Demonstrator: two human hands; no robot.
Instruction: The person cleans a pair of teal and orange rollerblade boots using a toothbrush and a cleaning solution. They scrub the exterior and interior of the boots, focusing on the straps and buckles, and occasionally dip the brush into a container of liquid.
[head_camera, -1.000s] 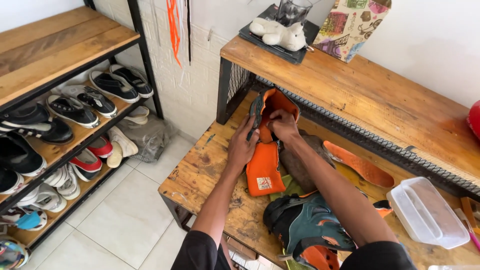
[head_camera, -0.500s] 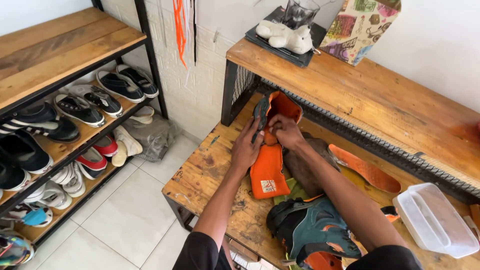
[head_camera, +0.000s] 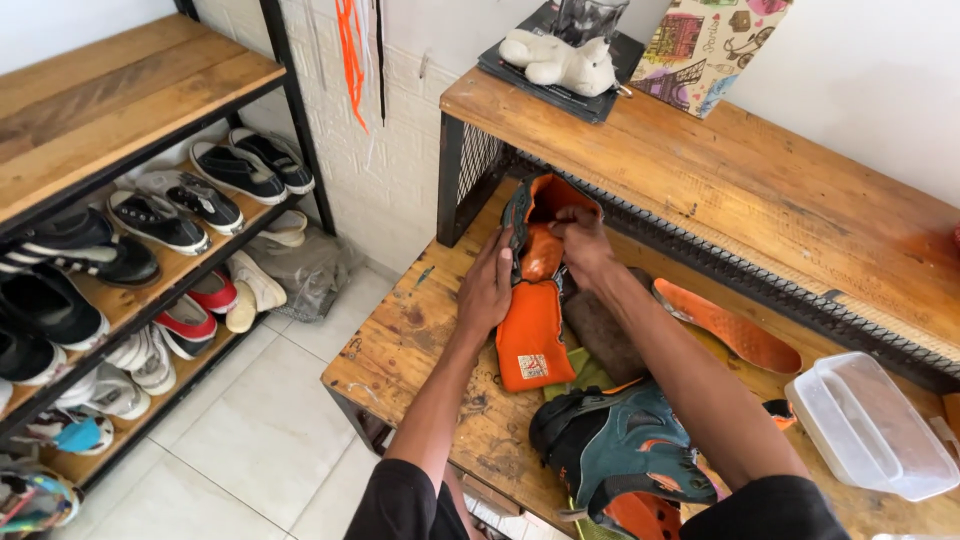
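The shoe (head_camera: 535, 225) you are working on lies on the wooden desk (head_camera: 400, 345), at its far left end, hard against the metal mesh under the upper shelf (head_camera: 720, 180). It is dark outside and bright orange inside, opened wide, with its long orange tongue (head_camera: 530, 340) folded out toward you and lying flat on the desk.

Your left hand (head_camera: 487, 290) rests against the left side of the shoe, fingers curled lightly around its edge and steadying it. Your right hand (head_camera: 580, 240) is at the shoe's opening, its fingers bent and pinched on the orange lining; exactly what they hold inside I cannot tell.

Just right of the tongue lies a brown pad (head_camera: 605, 335), partly under your right forearm. Farther right, an orange insole (head_camera: 725, 325) lies flat on the desk, apart from the shoe. Near you sits a second shoe (head_camera: 625, 450), teal and black with orange trim. At the right end stands a clear plastic container (head_camera: 870, 425).

On the upper shelf, far side, a small white plush toy (head_camera: 560, 62) lies on a dark tray, beside a patterned paper bag (head_camera: 705, 45).

To the left, across the tiled floor (head_camera: 260, 430), a shoe rack (head_camera: 120, 250) holds rows of sneakers.
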